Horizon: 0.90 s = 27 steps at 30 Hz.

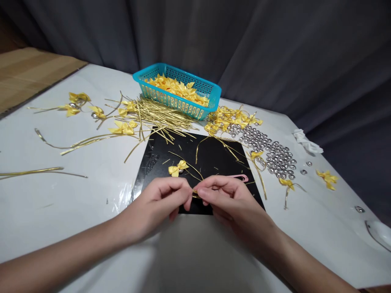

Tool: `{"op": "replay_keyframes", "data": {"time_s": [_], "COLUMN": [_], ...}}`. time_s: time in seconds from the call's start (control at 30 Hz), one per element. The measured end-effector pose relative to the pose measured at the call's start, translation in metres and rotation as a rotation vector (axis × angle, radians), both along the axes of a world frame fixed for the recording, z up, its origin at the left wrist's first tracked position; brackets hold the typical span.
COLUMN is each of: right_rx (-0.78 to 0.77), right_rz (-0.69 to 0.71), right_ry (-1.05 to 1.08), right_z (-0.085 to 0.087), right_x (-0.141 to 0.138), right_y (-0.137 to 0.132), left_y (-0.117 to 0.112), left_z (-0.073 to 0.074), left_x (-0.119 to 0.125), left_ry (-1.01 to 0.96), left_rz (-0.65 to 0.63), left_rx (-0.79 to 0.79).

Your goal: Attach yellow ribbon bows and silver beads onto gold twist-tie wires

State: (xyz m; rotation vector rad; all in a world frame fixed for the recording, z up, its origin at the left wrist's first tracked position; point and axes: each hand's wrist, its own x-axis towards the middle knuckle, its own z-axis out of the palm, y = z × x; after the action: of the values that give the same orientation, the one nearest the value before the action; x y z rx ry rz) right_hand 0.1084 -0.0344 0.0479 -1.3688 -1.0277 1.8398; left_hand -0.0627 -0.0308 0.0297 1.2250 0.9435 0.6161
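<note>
Over the near part of a black mat (pixel 159 142), my left hand (pixel 169 197) and my right hand (pixel 227 197) meet almost fingertip to fingertip. Both are closed in a pinch on a short stretch of gold cord (pixel 195 194) that shows between them. The rest of that cord is hidden by the fingers. Just beyond my left hand lies a yellow ribbon bow (pixel 177 167), with a thin gold cord running from it toward my right hand. A pink tool with a slotted end (pixel 243 178) pokes out behind my right hand.
A turquoise basket (pixel 183 99) of yellow bows stands at the back. Beside it are a pile of gold cords (pixel 161 114) and many silver discs (pixel 279 158). More corded bows (pixel 124 127) lie to the left; a white crumpled item (pixel 308 142) sits far right.
</note>
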Motion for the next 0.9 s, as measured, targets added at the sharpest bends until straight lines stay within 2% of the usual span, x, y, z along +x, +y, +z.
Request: {"op": "replay_keyframes", "data": {"time_s": [0.23, 0.43, 0.73, 0.9], "right_rx": [-0.048, -0.03, -0.063, -0.024], "right_rz": [0.058, 0.1, 0.13, 0.132], "right_ry": [0.014, 0.007, 0.014, -0.013], "right_z": [-0.0008, 0.0023, 0.0046, 0.0045], "right_x": [-0.0001, 0.0003, 0.0006, 0.0029], "right_y": [0.0016, 0.0018, 0.0015, 0.0004], "left_y": [0.0011, 0.001, 0.0014, 0.0005], "left_z": [-0.0024, -0.0034, -0.0043, -0.0041], "left_x": [-0.0005, -0.0025, -0.002, -0.0038], "left_ry": [0.056, 0.048, -0.011, 0.027], "left_rz": [-0.051, -0.101, -0.096, -0.105], "left_rx": [0.049, 0.078, 0.054, 0.125]}}
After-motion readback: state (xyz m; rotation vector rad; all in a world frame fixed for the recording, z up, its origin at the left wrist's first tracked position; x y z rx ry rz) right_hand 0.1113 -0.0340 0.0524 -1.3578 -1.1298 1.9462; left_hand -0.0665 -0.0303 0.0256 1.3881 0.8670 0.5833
